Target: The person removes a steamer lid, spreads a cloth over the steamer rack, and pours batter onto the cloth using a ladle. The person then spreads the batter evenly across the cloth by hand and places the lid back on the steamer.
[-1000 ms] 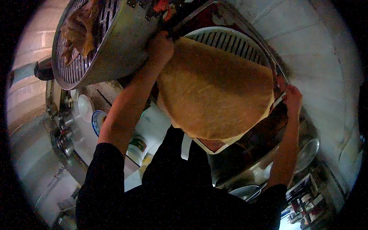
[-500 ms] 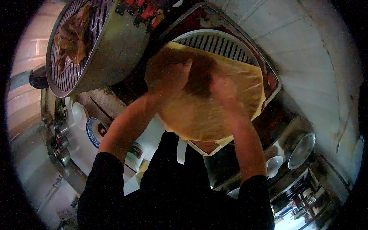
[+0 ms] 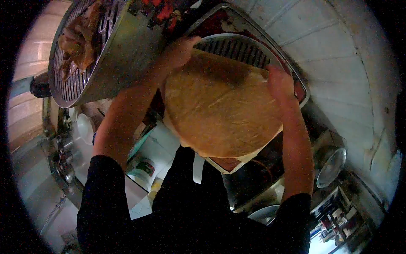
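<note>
A yellow-brown cloth (image 3: pixel 220 112) lies spread over a round slotted metal steamer tray (image 3: pixel 234 40), whose dark slots show along the far side. My left hand (image 3: pixel 182 51) is at the cloth's far left corner, beside the tray's rim, with the fingers closed at the edge. At the far right corner, my right hand (image 3: pixel 280 80) is curled over the cloth's edge. Between both hands the far edge runs nearly straight. The fingertips are dim and partly hidden.
A large metal pot (image 3: pixel 135 46) with a slotted rack stands at the upper left, a crumpled brown cloth (image 3: pixel 78 42) on it. Under the steamer tray is a rectangular tray (image 3: pixel 228 170). White bowls (image 3: pixel 86 128) sit at left; a metal bowl (image 3: pixel 331 167) stands at right.
My hands have moved apart from the middle of the cloth, the left to its far left corner and the right to its far right corner. The cloth's far right corner has drawn inward.
</note>
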Available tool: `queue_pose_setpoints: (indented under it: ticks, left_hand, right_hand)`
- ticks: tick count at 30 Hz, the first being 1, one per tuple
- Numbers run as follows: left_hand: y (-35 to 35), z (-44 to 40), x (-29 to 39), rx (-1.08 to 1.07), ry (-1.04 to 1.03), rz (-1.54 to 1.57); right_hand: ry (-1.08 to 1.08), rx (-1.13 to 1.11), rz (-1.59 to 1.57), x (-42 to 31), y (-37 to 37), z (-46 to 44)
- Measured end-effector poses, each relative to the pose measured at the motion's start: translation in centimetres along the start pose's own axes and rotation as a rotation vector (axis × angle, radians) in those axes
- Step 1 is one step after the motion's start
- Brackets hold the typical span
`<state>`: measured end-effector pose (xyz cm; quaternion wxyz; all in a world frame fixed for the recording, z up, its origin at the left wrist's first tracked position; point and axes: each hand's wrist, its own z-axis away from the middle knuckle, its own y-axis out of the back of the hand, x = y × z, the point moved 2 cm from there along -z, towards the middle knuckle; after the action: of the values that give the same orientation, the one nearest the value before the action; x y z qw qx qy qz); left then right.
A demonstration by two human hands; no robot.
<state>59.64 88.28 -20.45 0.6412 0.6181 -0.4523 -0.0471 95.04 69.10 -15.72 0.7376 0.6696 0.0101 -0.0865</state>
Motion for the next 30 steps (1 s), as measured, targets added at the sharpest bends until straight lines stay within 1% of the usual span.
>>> queue_pose_setpoints:
  ticks: [1, 2, 3, 4, 5, 7, 8, 10, 11, 12, 14, 15, 16, 17, 20, 22, 24, 26, 27, 29, 30]
  left_hand:
    - [-0.7, -0.3, -1.0, -0.168, 0.131, 0.154]
    - [-0.6, -0.3, -2.0, -0.171, 0.128, 0.16]
    - [0.0, -0.7, -2.1, -0.244, 0.083, 0.088]
    - [1.2, -1.3, -1.2, -0.315, 0.039, 0.013]
    - [2.5, -1.6, -0.3, -0.314, 0.037, 0.014]
    - [5.8, -1.8, 3.2, -0.388, 0.061, -0.089]
    - [6.8, -1.9, 4.3, -0.413, 0.069, -0.123]
    - [7.3, -2.0, 4.8, -0.42, 0.146, -0.117]
    - [7.5, -1.9, 4.8, -0.423, 0.172, -0.115]
    - [7.8, -1.6, 4.7, -0.37, 0.123, -0.088]
    - [7.0, -1.5, 3.6, -0.317, 0.07, -0.058]
    - [5.1, -1.6, 1.5, -0.306, 0.041, -0.138]
    - [4.5, -1.8, 1.0, -0.295, 0.01, -0.214]
    - [4.1, -1.7, 0.5, -0.295, 0.01, -0.214]
    - [4.9, -1.8, 2.2, -0.284, 0.038, -0.258]
    - [6.2, -1.9, 3.8, -0.308, 0.0, -0.316]
    - [6.7, -1.9, 4.3, -0.303, -0.015, -0.306]
    - [5.5, -1.8, 2.8, -0.297, -0.029, -0.295]
    - [3.2, -1.7, -0.3, -0.244, 0.028, -0.15]
    - [3.1, -1.8, -0.7, -0.189, 0.086, -0.004]
    - [5.1, -2.1, 2.0, -0.212, -0.001, -0.174]
  right_hand:
    - [0.038, 0.044, 0.025, 0.6, -0.3, 0.0]
    - [0.076, 0.088, 0.052, 1.2, -0.6, 0.0]
    - [0.097, 0.063, 0.044, 1.7, -0.7, -0.1]
    - [0.119, 0.04, 0.035, 1.9, -0.6, -0.3]
    - [0.117, 0.04, 0.036, 2.0, -0.4, -0.7]
    - [-0.055, -0.143, 0.016, 1.8, 0.3, -1.6]
    - [-0.054, -0.143, 0.016, 1.5, 0.9, -1.6]
    - [-0.09, -0.218, 0.067, 0.5, 2.3, -1.5]
    - [-0.09, -0.218, 0.067, 0.3, 3.2, -1.3]
    - [-0.008, -0.227, 0.101, -0.3, 4.0, -1.2]
    - [0.071, -0.234, 0.137, -0.6, 4.3, -1.2]
    - [0.009, -0.253, 0.108, -0.6, 4.0, -1.5]
    - [-0.023, -0.263, 0.095, -0.3, 3.6, -1.6]
    - [-0.056, -0.273, 0.082, 0.0, 3.1, -1.7]
    - [-0.069, -0.276, 0.117, 1.3, 1.2, -1.6]
    - [-0.076, -0.277, 0.136, 1.2, 1.3, -1.7]
    - [-0.09, -0.279, 0.164, 1.1, 1.4, -1.7]
    - [-0.104, -0.279, 0.194, 1.1, 1.4, -1.8]
    - [-0.107, -0.277, 0.2, 1.0, 1.4, -1.8]
    - [-0.11, -0.279, 0.205, 1.0, 1.5, -1.9]
    - [-0.109, -0.282, 0.201, 0.9, 1.6, -1.9]
